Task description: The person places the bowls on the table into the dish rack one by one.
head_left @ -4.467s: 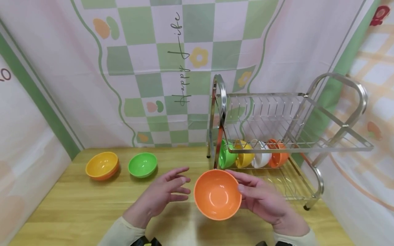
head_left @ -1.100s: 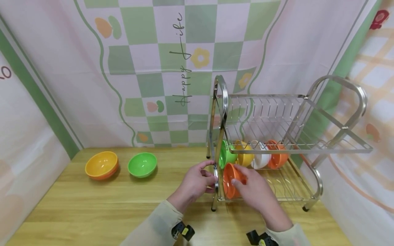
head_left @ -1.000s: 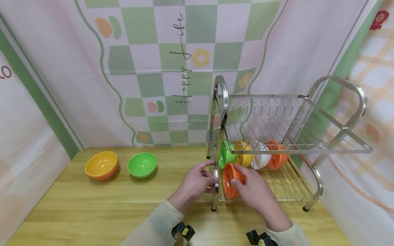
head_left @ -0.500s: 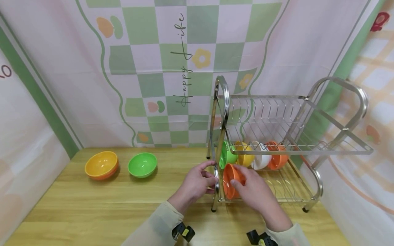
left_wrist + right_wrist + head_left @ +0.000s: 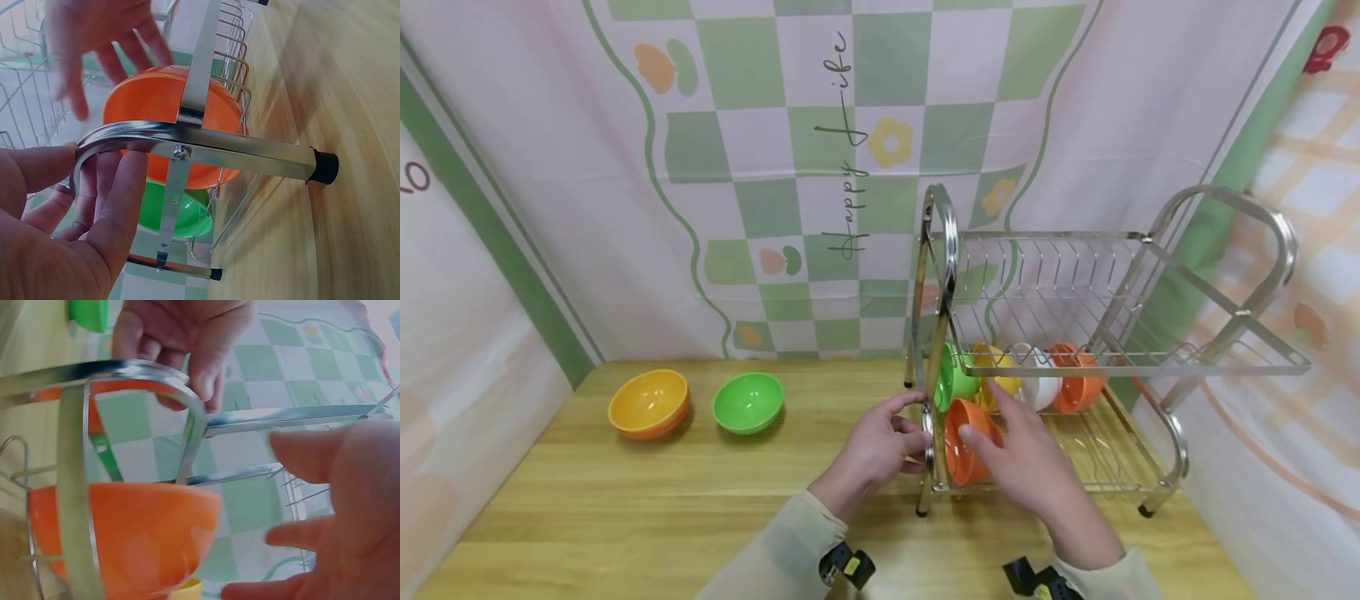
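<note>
An orange bowl [image 5: 961, 450] stands on its side in the lower tier of the metal dish rack [image 5: 1138, 370], at the front left. My right hand [image 5: 1033, 462] is just right of it, fingers spread and holding nothing; the right wrist view shows a gap between those fingers and the bowl [image 5: 144, 534]. My left hand [image 5: 876, 446] grips the rack's left side frame, thumb and fingers on either side of the curved tube [image 5: 119, 130]. Behind the orange bowl, a row of green [image 5: 955, 379], yellow [image 5: 997, 392], white [image 5: 1037, 390] and orange [image 5: 1078, 387] cups stands in the same tier.
On the wooden table [image 5: 647, 500] to the left sit a yellow bowl [image 5: 649, 402], nested in an orange one, and a green bowl [image 5: 748, 402]. The rack's upper wire tier [image 5: 1045, 287] overhangs the cups. A patterned curtain [image 5: 812, 167] hangs behind.
The orange bowl went from mid-air above the table into the rack's lower tier. My left hand took hold of the rack frame. Just now my right hand has let go of the bowl.
</note>
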Demonstrator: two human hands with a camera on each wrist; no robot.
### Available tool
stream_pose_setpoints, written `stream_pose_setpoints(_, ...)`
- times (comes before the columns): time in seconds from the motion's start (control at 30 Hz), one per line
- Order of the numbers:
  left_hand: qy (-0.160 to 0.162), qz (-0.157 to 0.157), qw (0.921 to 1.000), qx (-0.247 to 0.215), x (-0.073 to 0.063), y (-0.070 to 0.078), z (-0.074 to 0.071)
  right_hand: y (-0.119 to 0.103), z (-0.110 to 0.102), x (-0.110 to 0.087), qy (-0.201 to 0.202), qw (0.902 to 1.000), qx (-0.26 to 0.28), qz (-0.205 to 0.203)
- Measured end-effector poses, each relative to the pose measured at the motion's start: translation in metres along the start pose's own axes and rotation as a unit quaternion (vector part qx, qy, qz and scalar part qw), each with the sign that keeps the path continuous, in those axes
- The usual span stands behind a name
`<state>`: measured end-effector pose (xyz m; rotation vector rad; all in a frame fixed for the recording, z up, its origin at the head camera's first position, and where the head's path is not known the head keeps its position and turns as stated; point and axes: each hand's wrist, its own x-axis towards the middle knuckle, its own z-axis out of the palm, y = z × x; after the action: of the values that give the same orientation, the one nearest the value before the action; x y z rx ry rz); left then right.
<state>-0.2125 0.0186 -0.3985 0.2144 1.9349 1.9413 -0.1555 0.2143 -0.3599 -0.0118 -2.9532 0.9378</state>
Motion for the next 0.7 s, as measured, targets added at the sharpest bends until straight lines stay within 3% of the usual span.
stream_pose_setpoints(0.3,-0.005,-0.002,1.0000,-0.004,0.000,0.000,-0.001,-0.012,-0.005,-0.007,0.051,0.9936,0.098,0.024)
stream_pose_setpoints(0.53,0.000,0.002,0.9998,0.020,0.002,-0.001,-0.002,-0.027,0.003,-0.010,0.064,0.9710,0.230,0.016)
stream_pose_setpoints(0.7,0.003,0.007,0.9989,0.047,0.002,0.000,-0.003,-0.034,0.010,-0.008,0.058,0.9617,0.268,0.006)
